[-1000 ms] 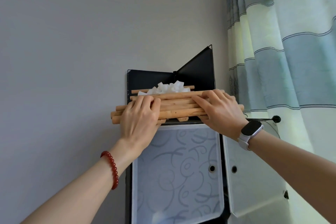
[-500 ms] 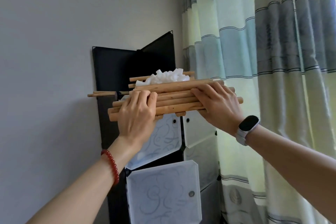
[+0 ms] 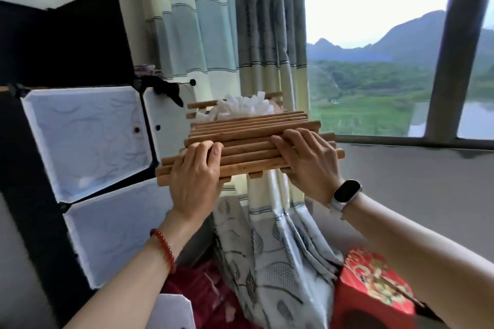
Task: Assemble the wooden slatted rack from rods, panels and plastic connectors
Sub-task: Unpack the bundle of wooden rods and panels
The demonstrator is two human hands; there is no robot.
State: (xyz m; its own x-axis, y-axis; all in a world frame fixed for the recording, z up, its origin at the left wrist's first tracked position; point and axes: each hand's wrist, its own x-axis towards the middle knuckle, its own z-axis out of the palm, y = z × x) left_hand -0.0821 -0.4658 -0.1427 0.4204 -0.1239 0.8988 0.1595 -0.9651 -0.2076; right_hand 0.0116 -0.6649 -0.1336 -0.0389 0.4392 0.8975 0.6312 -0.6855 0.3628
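We are carrying the rack parts beside the curtain (image 3: 213,35).
Left hand (image 3: 196,181) and right hand (image 3: 310,165) are gripping the wooden stack (image 3: 248,147), white connectors (image 3: 240,108) heaped on top.

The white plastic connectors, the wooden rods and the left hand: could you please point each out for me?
white plastic connectors (image 3: 240,107), head view, middle of the heap.
wooden rods (image 3: 248,153), head view, bare stretch between the hands.
left hand (image 3: 195,177), head view, back of the hand.

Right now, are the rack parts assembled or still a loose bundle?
Loose bundle. Wooden rods lie stacked flat, white plastic connectors piled on top, unattached. Left hand and right hand grip the stack's ends.
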